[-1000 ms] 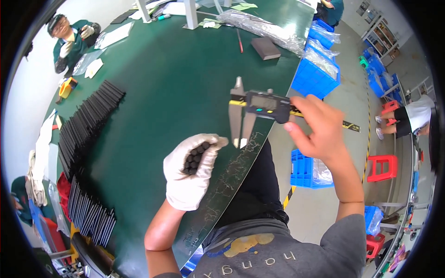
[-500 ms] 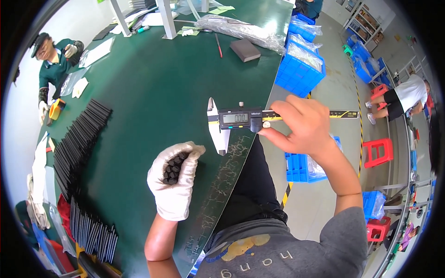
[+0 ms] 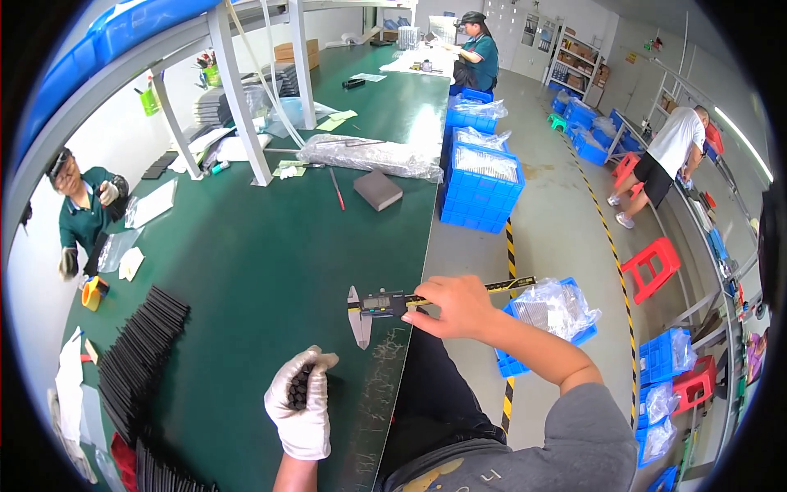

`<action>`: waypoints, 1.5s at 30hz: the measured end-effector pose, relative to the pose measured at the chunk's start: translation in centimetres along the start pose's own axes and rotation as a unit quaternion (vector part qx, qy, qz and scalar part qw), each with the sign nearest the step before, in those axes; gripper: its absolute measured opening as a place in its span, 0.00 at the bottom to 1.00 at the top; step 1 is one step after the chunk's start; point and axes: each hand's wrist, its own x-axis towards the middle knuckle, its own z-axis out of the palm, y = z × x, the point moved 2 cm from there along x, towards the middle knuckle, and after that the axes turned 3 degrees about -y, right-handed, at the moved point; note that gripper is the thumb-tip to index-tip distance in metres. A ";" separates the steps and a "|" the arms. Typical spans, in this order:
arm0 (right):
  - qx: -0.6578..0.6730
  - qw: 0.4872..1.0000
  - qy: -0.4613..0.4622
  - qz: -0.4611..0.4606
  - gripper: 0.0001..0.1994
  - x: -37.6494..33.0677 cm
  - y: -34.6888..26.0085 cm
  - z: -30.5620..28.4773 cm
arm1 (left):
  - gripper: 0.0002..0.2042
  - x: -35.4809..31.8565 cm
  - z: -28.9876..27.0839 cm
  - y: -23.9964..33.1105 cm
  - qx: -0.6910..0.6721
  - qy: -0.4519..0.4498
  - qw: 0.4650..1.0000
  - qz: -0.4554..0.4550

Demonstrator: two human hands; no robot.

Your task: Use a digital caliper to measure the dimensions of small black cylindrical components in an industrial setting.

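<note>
Green matting covers the long table (image 3: 246, 246) you are working at, with a factory aisle running along its right edge. Your right hand (image 3: 455, 307), bare, is closed around the beam of a digital caliper with a yellow scale (image 3: 393, 303); the tool lies level just over the table's near edge, its steel jaws pointing down toward the green surface. Your left hand (image 3: 302, 402), in a white knitted glove, is clenched around a bundle of short black rods (image 3: 297, 387), their ends showing at the top of the fist, just below and left of the caliper. Further left, rows of long black strips (image 3: 135, 353) lie across the table. Beyond, a grey block (image 3: 377, 190) sits near stacked blue plastic crates (image 3: 482, 184) on the floor. A person in a green shirt (image 3: 82, 213) sits at the far left side.
</note>
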 end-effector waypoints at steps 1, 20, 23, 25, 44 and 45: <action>-0.009 1.000 0.000 -0.001 0.15 0.1 0.0 -0.1 | 0.07 0.0 0.0 0.1 0.010 0.008 1.000 -0.001; 0.013 0.999 0.035 -0.026 0.16 1.9 -0.8 -1.1 | 0.06 0.6 -2.2 0.9 0.050 0.061 0.997 -0.024; 0.033 0.999 0.034 -0.019 0.14 1.4 -1.2 -1.6 | 0.07 -0.2 -1.3 0.6 0.009 0.062 0.998 -0.027; 0.054 0.997 0.027 -0.039 0.14 1.6 -2.1 -1.2 | 0.07 -1.0 -1.4 0.5 -0.005 0.064 0.997 -0.041; 0.080 0.987 0.026 -0.139 0.13 5.3 -8.6 -4.0 | 0.07 -1.1 -1.7 1.3 -0.053 0.056 0.996 -0.050; 0.077 0.986 0.022 -0.147 0.13 5.2 -8.7 -4.0 | 0.08 -1.4 -1.9 1.0 -0.049 0.047 0.997 -0.029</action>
